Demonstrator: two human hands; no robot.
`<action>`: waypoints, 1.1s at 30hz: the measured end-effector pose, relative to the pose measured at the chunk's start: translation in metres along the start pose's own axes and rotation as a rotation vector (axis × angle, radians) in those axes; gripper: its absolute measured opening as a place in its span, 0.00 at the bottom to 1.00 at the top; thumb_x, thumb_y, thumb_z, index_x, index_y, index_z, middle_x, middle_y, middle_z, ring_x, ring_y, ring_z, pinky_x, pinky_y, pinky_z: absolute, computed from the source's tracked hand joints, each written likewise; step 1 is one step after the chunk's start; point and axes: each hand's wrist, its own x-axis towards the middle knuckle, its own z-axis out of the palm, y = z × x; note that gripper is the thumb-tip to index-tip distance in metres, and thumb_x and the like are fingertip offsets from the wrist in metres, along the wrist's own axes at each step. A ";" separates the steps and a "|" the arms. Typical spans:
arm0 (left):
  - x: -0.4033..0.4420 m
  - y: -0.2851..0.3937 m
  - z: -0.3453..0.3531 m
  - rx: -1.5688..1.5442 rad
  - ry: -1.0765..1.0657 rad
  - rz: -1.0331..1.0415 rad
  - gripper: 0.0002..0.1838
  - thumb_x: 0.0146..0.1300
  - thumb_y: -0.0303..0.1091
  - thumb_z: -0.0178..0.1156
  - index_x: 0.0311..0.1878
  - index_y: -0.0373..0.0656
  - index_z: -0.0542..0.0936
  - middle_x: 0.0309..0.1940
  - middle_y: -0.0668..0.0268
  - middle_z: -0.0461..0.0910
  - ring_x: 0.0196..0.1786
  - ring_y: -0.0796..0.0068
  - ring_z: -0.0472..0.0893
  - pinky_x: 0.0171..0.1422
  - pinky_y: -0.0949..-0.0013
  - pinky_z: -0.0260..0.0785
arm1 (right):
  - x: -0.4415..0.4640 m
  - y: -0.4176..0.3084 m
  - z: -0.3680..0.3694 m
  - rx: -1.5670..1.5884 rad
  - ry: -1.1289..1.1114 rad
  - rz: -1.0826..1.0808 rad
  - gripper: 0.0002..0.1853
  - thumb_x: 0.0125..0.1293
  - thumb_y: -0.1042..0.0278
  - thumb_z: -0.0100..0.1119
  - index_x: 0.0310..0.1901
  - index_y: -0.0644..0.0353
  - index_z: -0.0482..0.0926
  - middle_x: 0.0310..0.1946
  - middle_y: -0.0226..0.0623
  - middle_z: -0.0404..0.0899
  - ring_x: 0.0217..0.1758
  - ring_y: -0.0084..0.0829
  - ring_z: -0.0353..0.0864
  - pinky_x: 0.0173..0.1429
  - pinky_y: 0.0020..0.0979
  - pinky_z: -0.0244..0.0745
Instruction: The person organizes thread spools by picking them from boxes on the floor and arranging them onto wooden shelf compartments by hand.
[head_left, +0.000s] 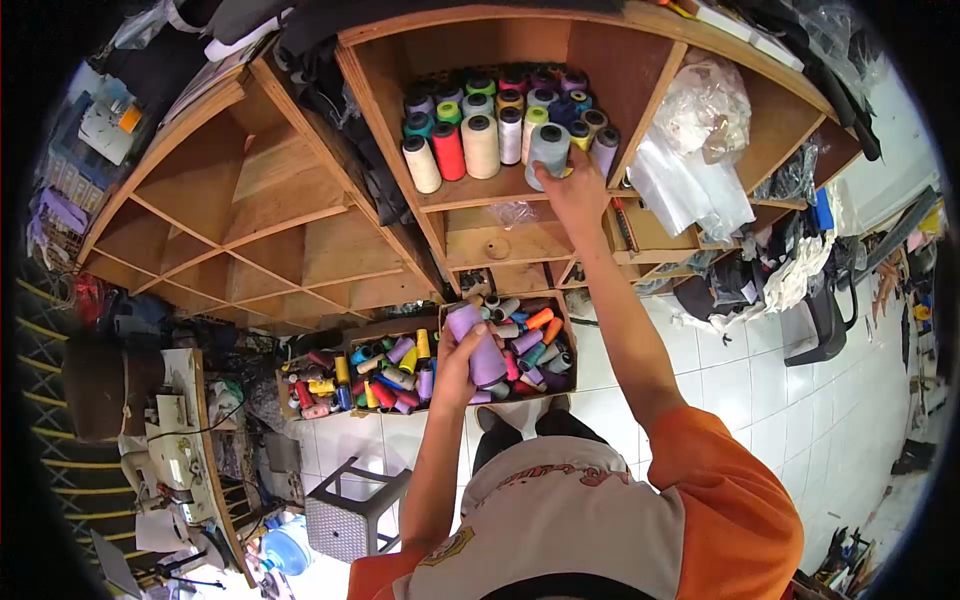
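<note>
My left hand (456, 364) is closed around a purple thread cone (478, 345), held low over a box (563, 312) of mixed thread spools. Up at the wooden shelf, my right hand (578, 190) grips a grey-blue thread cone (549, 150) at the front edge of the compartment. Beside that cone stand rows of upright thread cones, among them a cream one (421, 164), a red one (448, 150) and a white one (510, 135). I cannot tell whether the grey-blue cone's base touches the shelf.
Left of the shelf is a wooden rack (290, 170) with square compartments. A plastic bag (690, 130) hangs over the right-hand compartment. Below are a second box (283, 385) of spools, a grey stool (340, 520) and a sewing machine (175, 455). White tiles (730, 390) cover the floor.
</note>
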 end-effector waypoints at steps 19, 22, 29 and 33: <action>0.103 0.058 0.046 0.660 -0.078 0.484 0.37 0.51 0.25 0.68 0.63 0.34 0.62 0.56 0.55 0.71 0.56 0.66 0.75 0.59 0.65 0.69 | -0.035 0.033 0.033 0.165 0.031 0.026 0.23 0.49 0.75 0.68 0.45 0.69 0.69 0.38 0.48 0.73 0.40 0.46 0.76 0.42 0.39 0.74; 0.144 0.048 0.053 0.701 0.002 0.688 0.32 0.47 0.26 0.71 0.58 0.36 0.71 0.48 0.58 0.75 0.50 0.67 0.77 0.53 0.65 0.71 | -0.039 0.038 0.024 0.158 0.017 0.012 0.22 0.50 0.74 0.68 0.45 0.68 0.69 0.38 0.47 0.74 0.39 0.44 0.77 0.41 0.38 0.75; 0.179 0.050 0.094 0.918 0.206 0.850 0.33 0.43 0.25 0.72 0.57 0.39 0.74 0.42 0.59 0.78 0.39 0.67 0.77 0.42 0.66 0.70 | -0.104 0.079 -0.021 0.200 -0.141 0.083 0.18 0.53 0.74 0.66 0.43 0.67 0.71 0.35 0.44 0.76 0.36 0.40 0.78 0.38 0.36 0.75; 0.190 0.042 0.104 0.863 0.265 0.860 0.30 0.44 0.25 0.71 0.54 0.38 0.74 0.43 0.56 0.77 0.40 0.63 0.78 0.42 0.64 0.71 | -0.148 0.111 -0.053 0.187 -0.174 0.186 0.15 0.51 0.74 0.69 0.39 0.67 0.74 0.32 0.39 0.78 0.31 0.33 0.81 0.33 0.30 0.77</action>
